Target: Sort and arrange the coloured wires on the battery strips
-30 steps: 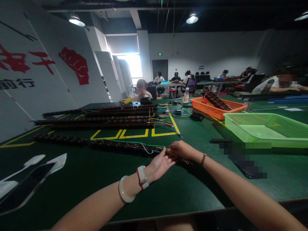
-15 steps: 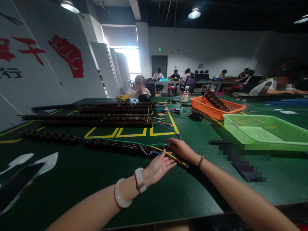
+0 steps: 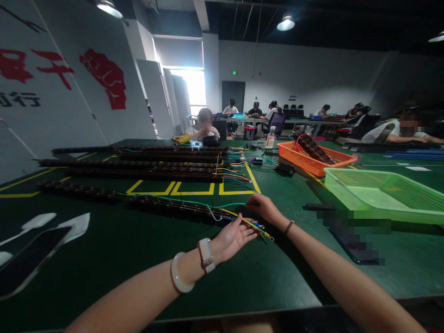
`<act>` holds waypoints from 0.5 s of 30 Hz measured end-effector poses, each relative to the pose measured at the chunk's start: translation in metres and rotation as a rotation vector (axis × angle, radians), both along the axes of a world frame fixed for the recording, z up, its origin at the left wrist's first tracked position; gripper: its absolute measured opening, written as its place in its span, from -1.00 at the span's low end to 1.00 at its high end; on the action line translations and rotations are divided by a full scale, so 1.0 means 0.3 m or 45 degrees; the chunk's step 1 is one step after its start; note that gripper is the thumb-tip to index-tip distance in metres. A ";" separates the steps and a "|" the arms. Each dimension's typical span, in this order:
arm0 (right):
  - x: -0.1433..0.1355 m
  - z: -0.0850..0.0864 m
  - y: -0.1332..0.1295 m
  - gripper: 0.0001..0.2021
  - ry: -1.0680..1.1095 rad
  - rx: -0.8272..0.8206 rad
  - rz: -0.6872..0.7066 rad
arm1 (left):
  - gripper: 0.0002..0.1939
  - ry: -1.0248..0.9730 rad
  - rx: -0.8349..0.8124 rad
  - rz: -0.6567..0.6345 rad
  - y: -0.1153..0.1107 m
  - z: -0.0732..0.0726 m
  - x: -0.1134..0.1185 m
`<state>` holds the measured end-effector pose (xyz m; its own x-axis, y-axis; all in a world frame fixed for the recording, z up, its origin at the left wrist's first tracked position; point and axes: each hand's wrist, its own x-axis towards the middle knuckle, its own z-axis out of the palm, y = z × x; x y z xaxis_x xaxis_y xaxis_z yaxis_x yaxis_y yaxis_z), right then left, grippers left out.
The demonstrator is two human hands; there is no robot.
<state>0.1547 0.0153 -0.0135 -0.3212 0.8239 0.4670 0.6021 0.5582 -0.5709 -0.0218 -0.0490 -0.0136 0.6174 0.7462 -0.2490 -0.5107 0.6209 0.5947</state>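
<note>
A long dark harness [image 3: 173, 206] lies across the table in front of me, with coloured wires at its right end. My left hand [image 3: 234, 238] is palm up at that end, its thumb against the yellow wire [image 3: 229, 212] and its fingers loosely curved around the gathered wires. Blue, yellow and other wire ends with ring terminals [image 3: 271, 239] stick out past the fingertips. Just above, my right hand [image 3: 263, 208] pinches the end of a green wire [image 3: 231, 206], held apart from the others. The right fingertips are partly hidden. A white tie [image 3: 213, 213] loops near the wires.
More dark harnesses [image 3: 145, 164] lie behind, over yellow tape marks [image 3: 194, 193]. To the right are a green basket [image 3: 374, 210], an orange basket [image 3: 312, 159] holding harnesses, and a blurred dark object [image 3: 354, 240]. A phone [image 3: 34, 261] lies left. A person [image 3: 204, 127] sits opposite.
The view has shifted slightly. A blue wire's ring terminal now shows beside the yellow one past my left fingers. My right hand has lifted slightly relative to the left, with the green wire.
</note>
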 end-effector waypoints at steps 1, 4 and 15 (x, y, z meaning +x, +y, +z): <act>-0.002 0.004 0.005 -0.91 -0.004 0.012 0.006 | -0.64 -0.001 0.001 -0.001 0.000 0.001 0.000; -0.014 0.016 0.017 -0.95 -0.022 0.079 -0.021 | -0.64 -0.007 -0.007 -0.005 0.002 0.005 0.000; -0.020 -0.012 0.067 -0.92 -0.143 0.180 -0.058 | -0.61 0.033 -0.012 -0.014 0.027 0.012 0.001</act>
<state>0.1487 0.0355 -0.0172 -0.3414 0.7676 0.5425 0.6840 0.5988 -0.4167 -0.0214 -0.0410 -0.0100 0.6185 0.7371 -0.2722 -0.4882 0.6319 0.6019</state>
